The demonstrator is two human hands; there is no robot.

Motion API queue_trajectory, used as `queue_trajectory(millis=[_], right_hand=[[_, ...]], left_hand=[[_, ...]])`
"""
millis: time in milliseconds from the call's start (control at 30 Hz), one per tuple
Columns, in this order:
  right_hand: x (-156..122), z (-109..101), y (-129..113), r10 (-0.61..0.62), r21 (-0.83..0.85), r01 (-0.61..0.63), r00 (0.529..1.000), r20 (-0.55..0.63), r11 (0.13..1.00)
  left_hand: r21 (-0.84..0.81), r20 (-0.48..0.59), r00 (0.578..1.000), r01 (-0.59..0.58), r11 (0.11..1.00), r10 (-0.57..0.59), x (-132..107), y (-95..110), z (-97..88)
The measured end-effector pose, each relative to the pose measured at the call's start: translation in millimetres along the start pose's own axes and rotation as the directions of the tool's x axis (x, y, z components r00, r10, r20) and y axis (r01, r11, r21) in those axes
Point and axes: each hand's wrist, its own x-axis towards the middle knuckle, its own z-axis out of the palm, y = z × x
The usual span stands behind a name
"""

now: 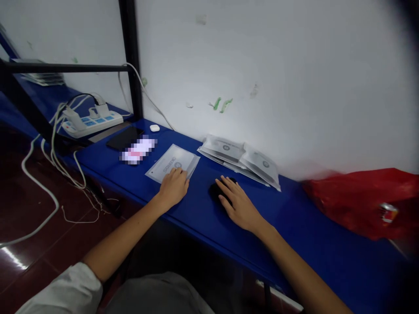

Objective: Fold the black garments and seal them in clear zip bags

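Observation:
My left hand [173,186] lies on the near corner of a flat grey printed packet [173,162] on the blue bench top [203,209]; its fingers are curled over the packet's edge. My right hand [237,201] rests flat, fingers stretched out, over a small black object [216,190] that it partly covers. A stack of similar grey packets [240,159] leans against the white wall just beyond both hands.
A red plastic bag [360,200] with a small shiny item lies at the right. At the left are a dark phone [122,137], a white earbud case [154,127], a white power strip [90,121] with cables, and a black metal post [132,61].

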Motion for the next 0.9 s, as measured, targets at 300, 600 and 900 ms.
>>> queue_trajectory(millis=[300,600,900], right_hand=[[-20.7,2.5,18.7,0.134,-0.089,-0.142,0.987,-0.093,0.986],[-93.7,-26.3,29.2,0.392,-0.137,-0.411,0.909,-0.142,0.901],[-86.8,-46.6,-27.7,0.199,-0.123,-0.250,0.924,-0.327,0.960]], left_hand=[[0.093,0.170,0.983,-0.086,0.992,0.069,-11.5,30.5,-3.9],[0.181,0.020,0.920,-0.388,0.904,0.391,-37.2,78.8,13.6],[0.191,-0.157,0.902,-0.371,0.909,0.402,-14.1,71.3,-10.4]])
